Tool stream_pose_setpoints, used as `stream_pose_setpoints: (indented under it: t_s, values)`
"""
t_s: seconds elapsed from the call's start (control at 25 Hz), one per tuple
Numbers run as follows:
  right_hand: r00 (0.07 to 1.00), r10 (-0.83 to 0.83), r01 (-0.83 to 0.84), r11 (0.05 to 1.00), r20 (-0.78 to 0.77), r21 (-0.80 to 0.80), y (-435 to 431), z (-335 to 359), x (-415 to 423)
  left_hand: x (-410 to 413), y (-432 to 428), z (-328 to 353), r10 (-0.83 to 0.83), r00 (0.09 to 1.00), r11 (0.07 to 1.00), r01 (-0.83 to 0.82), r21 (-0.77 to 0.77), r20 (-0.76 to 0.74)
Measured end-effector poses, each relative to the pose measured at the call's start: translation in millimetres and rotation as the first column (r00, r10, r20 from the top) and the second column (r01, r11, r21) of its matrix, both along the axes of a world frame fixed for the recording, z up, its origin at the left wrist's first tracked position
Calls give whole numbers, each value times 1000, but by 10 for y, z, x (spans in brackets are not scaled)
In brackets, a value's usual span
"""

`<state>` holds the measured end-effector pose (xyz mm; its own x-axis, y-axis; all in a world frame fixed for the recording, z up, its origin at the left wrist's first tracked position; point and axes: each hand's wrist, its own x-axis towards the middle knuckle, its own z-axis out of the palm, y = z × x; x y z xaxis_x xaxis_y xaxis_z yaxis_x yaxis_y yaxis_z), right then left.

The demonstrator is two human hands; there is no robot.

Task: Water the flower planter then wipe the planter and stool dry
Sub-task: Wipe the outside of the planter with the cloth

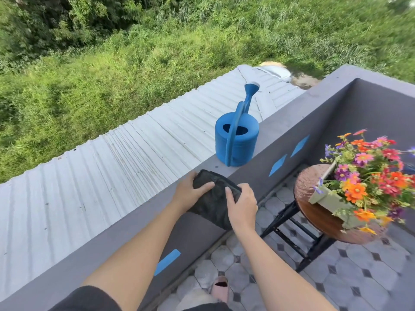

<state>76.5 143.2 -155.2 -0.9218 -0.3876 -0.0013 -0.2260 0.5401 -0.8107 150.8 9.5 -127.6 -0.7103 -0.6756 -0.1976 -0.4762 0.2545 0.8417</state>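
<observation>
Left grip (189,191) and right grip (241,205) both hold the black cloth (210,203), fingers curled over its edges. It is folded and drapes across the grey parapet ledge (289,115), part of it hanging down the inner face.

Right of the grips, inside the balcony: round wooden stool (314,213) on a black frame, standing on patterned floor tiles (370,277). Seat surface looks glossy, probably wet. Pale green flower planter (330,198) sits on the seat, full of orange, pink and purple blooms.

Further along the ledge: blue watering can (237,140), upright, untouched, well apart from both grips. Beyond the ledge: corrugated metal roof (112,164), then grass.

Step, as judged: watering looks finished, can parked; cloth being gathered for the wiping stage. Next move calls for lifting the cloth off the ledge and carrying it right to the planter walls, then the seat, working under the overhanging flowers.

Writing: none readable. 4 blue tape strips (278,164) on the wall, unmarked.
</observation>
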Motion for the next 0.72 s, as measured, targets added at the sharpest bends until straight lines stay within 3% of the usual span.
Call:
stream_pose_setpoints:
  t_s: [0.2,0.4,0.56,0.72]
  values:
    - [992,-112,117,987,-50,110,584,-118,-242,-396,548,-70,-144,984,989,147,23,-109]
    - [965,-246,256,959,-86,123,1163,-253,-307,-960,989,-175,-305,952,950,301,-81,-35]
    - [857,-513,515,853,-46,89,1683,-401,-403,-1369,1185,-302,-267,963,962,268,-49,14]
    - [746,-666,659,742,16,124,2122,-515,-659,-1710,1284,-437,-263,965,964,262,35,17]
